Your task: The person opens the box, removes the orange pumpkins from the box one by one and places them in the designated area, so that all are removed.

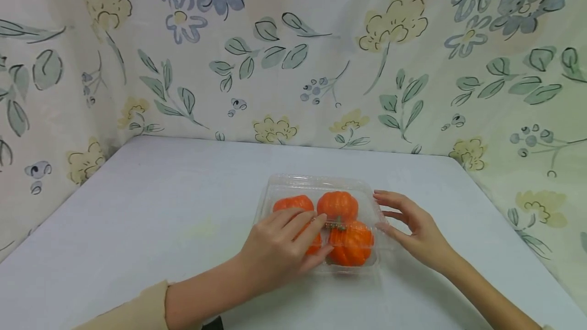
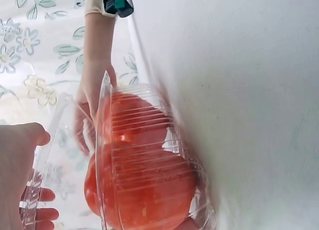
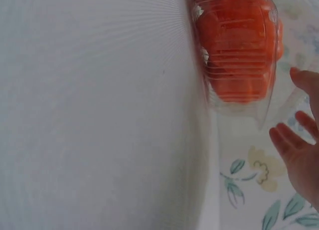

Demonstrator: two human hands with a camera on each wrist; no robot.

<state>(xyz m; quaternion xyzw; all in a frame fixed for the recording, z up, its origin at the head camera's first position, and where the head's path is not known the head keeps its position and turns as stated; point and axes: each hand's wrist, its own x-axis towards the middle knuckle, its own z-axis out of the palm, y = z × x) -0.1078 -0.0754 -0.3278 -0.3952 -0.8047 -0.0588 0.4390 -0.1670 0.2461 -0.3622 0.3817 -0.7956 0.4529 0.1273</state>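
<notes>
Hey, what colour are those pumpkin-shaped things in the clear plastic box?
The pumpkin-shaped things are bright orange, showing best in the head view.

From my remote feed I can place this only as a curtained-off tabletop booth, with a plain white table (image 1: 174,187) hemmed at the back and both sides by flower-printed cloth (image 1: 293,116), whether home or studio I cannot tell.
</notes>
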